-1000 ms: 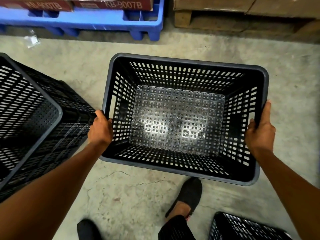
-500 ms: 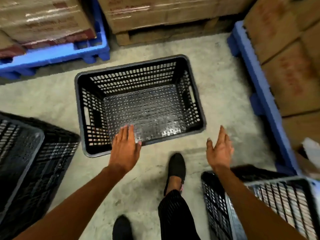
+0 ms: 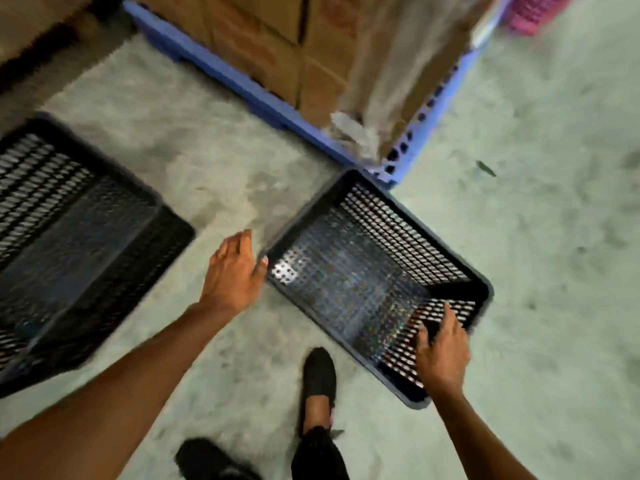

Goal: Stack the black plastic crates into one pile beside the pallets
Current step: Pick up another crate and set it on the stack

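Observation:
A black perforated plastic crate [image 3: 349,271] stands on the concrete floor, its far corner next to the blue pallet [image 3: 242,84]. My left hand [image 3: 235,271] hovers open just off the crate's left corner. Over the crate's near right wall is my right hand [image 3: 441,351], fingers spread and holding nothing; I cannot tell whether it touches the rim. Another black crate [image 3: 69,244] sits at the left, blurred by motion.
Brown cardboard boxes [image 3: 294,39] wrapped in film are stacked on the blue pallet. A wooden pallet [image 3: 34,39] lies at the top left. My feet in black shoes [image 3: 318,379] stand below the crate. A pink object [image 3: 540,12] shows at the top right.
Both hands let go of the first crate on the floor. The view then swung right, and my hands now reach over a different crate by the blue pallet's corner.

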### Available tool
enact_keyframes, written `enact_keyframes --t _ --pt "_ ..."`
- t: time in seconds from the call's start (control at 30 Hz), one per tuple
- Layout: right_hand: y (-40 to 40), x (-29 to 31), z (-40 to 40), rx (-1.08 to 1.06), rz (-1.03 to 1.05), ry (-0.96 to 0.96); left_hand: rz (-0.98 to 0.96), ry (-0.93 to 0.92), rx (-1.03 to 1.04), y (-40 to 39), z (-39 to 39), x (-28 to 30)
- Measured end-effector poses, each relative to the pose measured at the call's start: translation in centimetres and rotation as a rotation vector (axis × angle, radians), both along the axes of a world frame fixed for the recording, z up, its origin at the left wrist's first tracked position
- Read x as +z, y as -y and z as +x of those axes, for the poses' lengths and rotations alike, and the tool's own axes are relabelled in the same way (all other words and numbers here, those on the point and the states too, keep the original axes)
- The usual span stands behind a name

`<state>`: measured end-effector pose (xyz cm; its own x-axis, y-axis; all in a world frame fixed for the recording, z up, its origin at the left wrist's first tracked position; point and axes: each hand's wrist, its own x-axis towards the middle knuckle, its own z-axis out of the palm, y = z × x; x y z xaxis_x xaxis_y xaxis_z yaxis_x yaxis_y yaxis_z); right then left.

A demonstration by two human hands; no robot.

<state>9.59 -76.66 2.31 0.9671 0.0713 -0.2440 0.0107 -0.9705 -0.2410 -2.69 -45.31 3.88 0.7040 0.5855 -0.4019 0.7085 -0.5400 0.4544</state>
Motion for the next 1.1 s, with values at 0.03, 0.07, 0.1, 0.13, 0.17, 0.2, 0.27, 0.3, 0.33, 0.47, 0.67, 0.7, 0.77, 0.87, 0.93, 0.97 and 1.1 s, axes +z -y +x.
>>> enact_keyframes --t 0.03,0.07,0.1,0.13,0.17,0.2,0.27,0.3,0.33,0.47,0.67,0.7,0.77,0.87,0.93,0.97,1.1 --pt "2.5 -0.3 1.1 -0.051 -0.015 0.009 0.015 0.009 -0.024 0.8 2.2 -0.5" --pt "4.1 -0.6 1.8 -0.08 -0.021 0.018 0.031 0.01 -0.041 1.1 3.7 -0.8" --pt "5.4 -0.9 2.4 -0.102 -0.025 0.022 0.052 0.005 -0.06 1.1 5.0 -1.2" --pt "7.2 -1.7 3.3 -0.147 -0.03 0.013 0.074 -0.009 -0.095 1.6 6.7 -2.1" --pt "8.9 -2.7 4.2 -0.2 -0.034 0.001 0.089 -0.025 -0.128 2.1 8.5 -3.2" --pt "10.0 -3.6 4.8 -0.231 -0.027 -0.006 0.097 -0.045 -0.148 2.3 9.8 -4.1" --pt "12.0 -5.8 5.8 -0.299 -0.016 -0.051 0.123 -0.089 -0.196 2.9 12.5 -6.5" --pt "12.5 -7.0 6.1 -0.33 -0.005 -0.083 0.127 -0.113 -0.204 3.0 13.7 -7.5" --pt "12.6 -8.0 6.1 -0.356 0.018 -0.128 0.125 -0.141 -0.191 2.9 14.6 -8.3" --pt "11.7 -12.4 6.1 -0.466 0.244 -0.179 0.102 -0.205 -0.122 2.7 17.8 -11.6" --pt "10.7 -14.7 6.2 -0.638 0.161 -0.05 0.161 -0.315 -0.054 1.3 20.3 -13.9" --pt "10.8 -14.9 6.2 -0.635 0.147 -0.034 0.191 -0.319 -0.071 1.3 20.5 -14.3" --pt "11.0 -15.2 6.3 -0.646 0.151 -0.032 0.228 -0.303 -0.087 1.6 20.6 -14.7" --pt "10.9 -14.9 6.3 -0.657 0.17 -0.045 0.178 -0.29 -0.069 1.5 20.5 -14.2" --pt "10.7 -14.5 6.5 -0.676 0.206 -0.06 0.102 -0.252 -0.042 1.4 20.3 -13.4" --pt "10.8 -14.4 6.6 -0.693 0.229 -0.065 0.071 -0.225 -0.034 1.5 20.1 -13.0" --pt "12.0 -13.3 7.1 -0.721 0.326 -0.069 0.008 -0.133 0.012 2.4 17.5 -11.0"
